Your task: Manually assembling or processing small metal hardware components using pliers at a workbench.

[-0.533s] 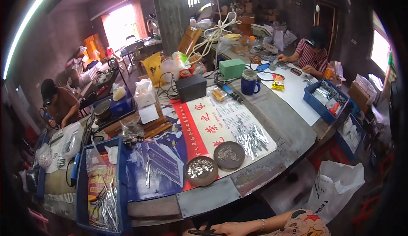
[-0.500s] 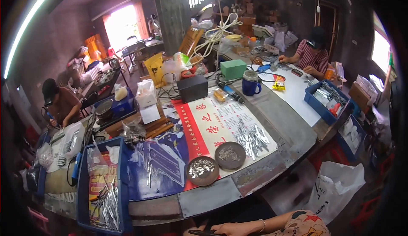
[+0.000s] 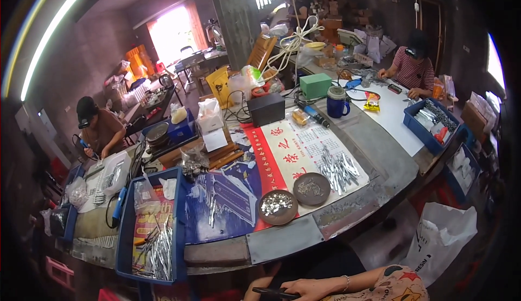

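My right hand (image 3: 312,288) lies low at the bottom edge, below the table (image 3: 380,143), its fingers (image 3: 290,289) curled loosely over a thin dark tool (image 3: 271,292), perhaps a pen, though the view is too dim to be sure; my left hand is out of sight. Above it on the table sit two round dishes, one of shiny metal bits (image 3: 277,206) and one darker (image 3: 311,188), beside a pile of metal clips (image 3: 337,166) on the red-and-white calendar sheet (image 3: 296,149). Further left stands a blue tray (image 3: 126,230) of metal parts.
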`<state>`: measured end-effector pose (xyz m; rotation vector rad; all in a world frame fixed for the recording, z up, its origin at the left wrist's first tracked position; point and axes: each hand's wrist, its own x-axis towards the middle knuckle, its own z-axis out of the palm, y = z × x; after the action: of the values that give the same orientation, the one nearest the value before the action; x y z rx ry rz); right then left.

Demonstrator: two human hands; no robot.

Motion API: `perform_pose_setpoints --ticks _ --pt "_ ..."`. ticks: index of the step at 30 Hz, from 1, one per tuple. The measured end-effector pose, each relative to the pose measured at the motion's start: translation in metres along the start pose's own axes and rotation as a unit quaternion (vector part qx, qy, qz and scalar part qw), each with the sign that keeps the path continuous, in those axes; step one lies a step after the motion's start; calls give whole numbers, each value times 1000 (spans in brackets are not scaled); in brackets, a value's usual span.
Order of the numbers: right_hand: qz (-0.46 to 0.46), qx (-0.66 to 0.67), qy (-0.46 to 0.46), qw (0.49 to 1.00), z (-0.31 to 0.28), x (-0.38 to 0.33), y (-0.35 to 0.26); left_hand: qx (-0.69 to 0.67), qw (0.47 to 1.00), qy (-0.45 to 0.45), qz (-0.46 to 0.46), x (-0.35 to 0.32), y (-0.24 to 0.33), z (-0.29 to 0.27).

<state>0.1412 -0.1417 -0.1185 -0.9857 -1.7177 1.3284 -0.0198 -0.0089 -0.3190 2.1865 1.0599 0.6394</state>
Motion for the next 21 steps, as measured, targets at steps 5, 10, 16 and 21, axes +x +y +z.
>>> perform_pose_setpoints --ticks 5,10,16,21 --pt "40 4 2 999 3 -2 -6 -34 999 -6 28 11 11 -7" --pt "96 47 -1 994 5 4 -5 -65 997 -24 17 30 -32 17" --pt "123 -29 -88 988 -3 10 15 -17 996 50 -68 20 -26 18" --pt "121 -35 -66 990 -1 16 19 40 992 77 -90 13 -22 20"
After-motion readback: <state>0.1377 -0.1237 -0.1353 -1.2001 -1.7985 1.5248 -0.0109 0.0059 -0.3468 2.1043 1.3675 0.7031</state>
